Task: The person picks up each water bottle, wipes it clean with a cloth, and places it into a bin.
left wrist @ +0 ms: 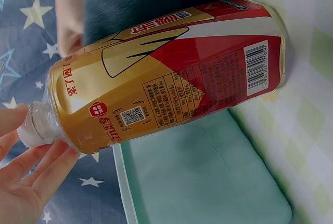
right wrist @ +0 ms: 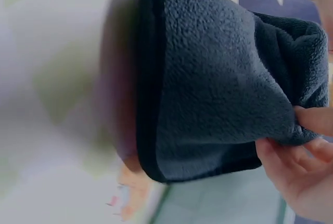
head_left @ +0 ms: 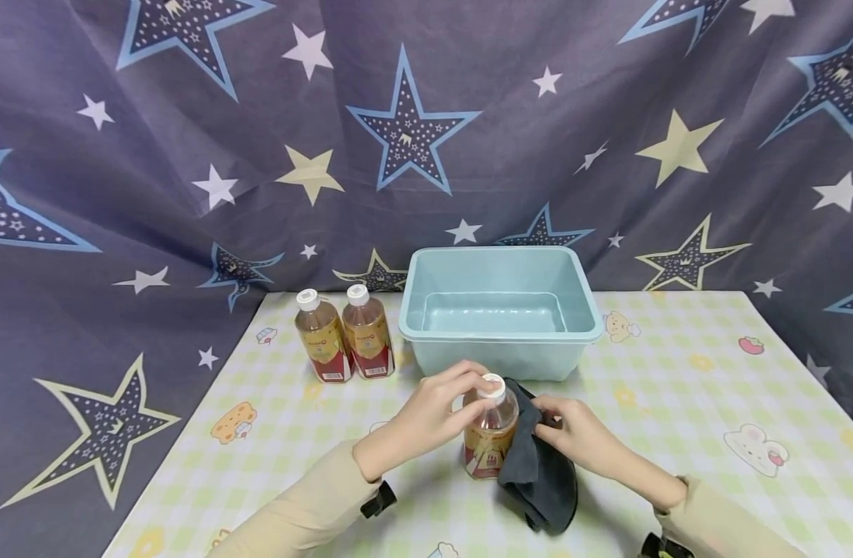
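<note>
A bottle [head_left: 487, 442] with a white cap and a gold and red label stands at the middle of the table. My left hand [head_left: 436, 415] holds it by the cap and neck, fingers curled around the top, as the left wrist view shows with the label [left wrist: 156, 78] in full sight. Against the bottle's right side hangs a dark grey cloth [head_left: 541, 473]. My right hand [head_left: 580, 434] pinches the upper part of this cloth between thumb and fingers. In the right wrist view the fuzzy cloth [right wrist: 208, 78] droops from the fingertips and hides the bottle.
Behind the hands is a light blue plastic basin [head_left: 499, 353] with nothing inside. Two similar bottles [head_left: 322, 341] [head_left: 367, 337] stand side by side to its left. A checked tablecloth [head_left: 678, 372] covers the table, and a star-patterned curtain [head_left: 538, 178] hangs behind.
</note>
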Motion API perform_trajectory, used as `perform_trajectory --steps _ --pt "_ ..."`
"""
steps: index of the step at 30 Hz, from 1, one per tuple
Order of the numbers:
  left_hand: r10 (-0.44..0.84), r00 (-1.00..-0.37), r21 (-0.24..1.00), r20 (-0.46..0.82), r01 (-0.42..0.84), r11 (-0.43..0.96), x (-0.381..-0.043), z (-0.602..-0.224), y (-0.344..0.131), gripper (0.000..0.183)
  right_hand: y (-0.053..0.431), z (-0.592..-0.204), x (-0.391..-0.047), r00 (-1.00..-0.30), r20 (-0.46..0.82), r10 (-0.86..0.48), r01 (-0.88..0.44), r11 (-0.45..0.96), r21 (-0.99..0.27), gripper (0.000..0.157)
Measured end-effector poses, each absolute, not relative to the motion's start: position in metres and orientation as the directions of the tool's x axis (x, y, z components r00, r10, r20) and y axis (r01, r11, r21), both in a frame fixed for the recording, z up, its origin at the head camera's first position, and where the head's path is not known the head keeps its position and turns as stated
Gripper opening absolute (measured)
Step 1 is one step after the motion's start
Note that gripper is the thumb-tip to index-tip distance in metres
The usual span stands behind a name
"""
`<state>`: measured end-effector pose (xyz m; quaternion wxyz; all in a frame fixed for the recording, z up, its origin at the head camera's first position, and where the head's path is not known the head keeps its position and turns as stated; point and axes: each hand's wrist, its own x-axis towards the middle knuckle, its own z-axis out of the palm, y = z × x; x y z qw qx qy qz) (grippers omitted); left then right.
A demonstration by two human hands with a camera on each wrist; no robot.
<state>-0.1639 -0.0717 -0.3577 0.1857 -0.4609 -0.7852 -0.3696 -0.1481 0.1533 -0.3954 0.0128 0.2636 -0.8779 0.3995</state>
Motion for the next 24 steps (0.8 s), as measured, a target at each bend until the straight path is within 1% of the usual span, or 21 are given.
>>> perform_trajectory --steps 5,11,14,19,24 --pt "0.585 -0.501 0.4 0.638 0.865 0.303 -0.164 -0.357 -0.071 0.01 0.154 -0.381 -0.145 -0.86 0.25 -0.444 -0.473 0.514 -0.715 0.016" --pt "0.581 -0.51 0.402 0.634 0.859 0.317 -0.164 -0.357 -0.072 0.01 0.153 -0.37 -0.143 -0.849 0.309 -0.43 -0.508 0.498 -0.703 0.017" --pt "0.58 -0.507 0.397 0.638 0.861 0.317 -0.163 -0.357 -0.071 0.01 0.153 -0.366 -0.142 -0.843 0.314 -0.436 -0.516 0.494 -0.699 0.018" --pt "0.582 -0.492 0.38 0.647 0.87 0.313 -0.164 -0.358 -0.071 0.011 0.152 -0.366 -0.142 -0.847 0.302 -0.436 -0.507 0.499 -0.703 0.018" --pt "0.596 -0.474 0.354 0.648 0.881 0.315 -0.165 -0.358 -0.072 0.01 0.152 -0.374 -0.145 -0.857 0.293 -0.425 -0.491 0.497 -0.716 0.017"
